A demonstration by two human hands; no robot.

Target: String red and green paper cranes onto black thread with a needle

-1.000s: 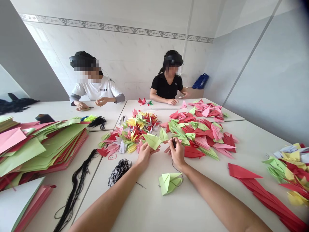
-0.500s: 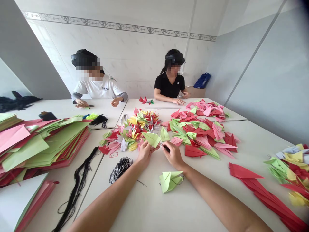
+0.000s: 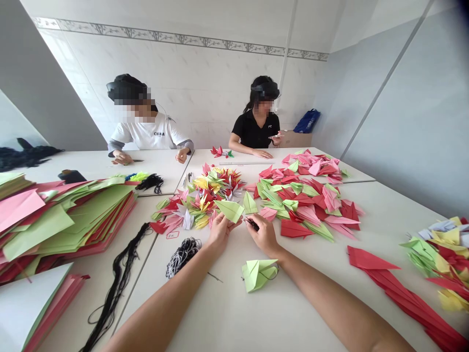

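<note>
Fingers (image 3: pixel 227 224) of the left hand (image 3: pixel 219 233) half closed, pinching one pale green folded paper piece (image 3: pixel 229 210) at its lower edge. Fingers (image 3: pixel 253 230) of the right hand (image 3: pixel 264 236) nearly closed, thumb and first finger together on one small black item (image 3: pixel 251 224), too small to tell exactly. Both hands close together, only a narrow gap between them, above the white table (image 3: pixel 205 313).

Just below the right hand, one more pale green folded piece (image 3: pixel 258 275) lying on the table, with a thin dark thread around it. Beside the left forearm, one black-and-white cord bundle (image 3: pixel 182 258), and further left one long black cord (image 3: pixel 117 278). Near the left hand, one small paper label (image 3: pixel 172 234) with red outline, its writing too small for reading.

Just past the hands, two big heaps of folded paper: one mixed heap (image 3: pixel 205 195) in red, yellow, green and pink, and one red, pink and green heap (image 3: pixel 300 205). On the left side, stacks of pink, green and red paper sheets (image 3: pixel 62 220); on the right side, long red paper strips (image 3: pixel 403 293) and one more mixed pile (image 3: pixel 439 259). Further on, one pink and red heap (image 3: pixel 311 165).

At the far side, two co-workers seated: one in a white T-shirt (image 3: pixel 144 139) with the readable word "CHINA", one in a black shirt (image 3: pixel 255 129). Behind them, one blue bag (image 3: pixel 307 121).
</note>
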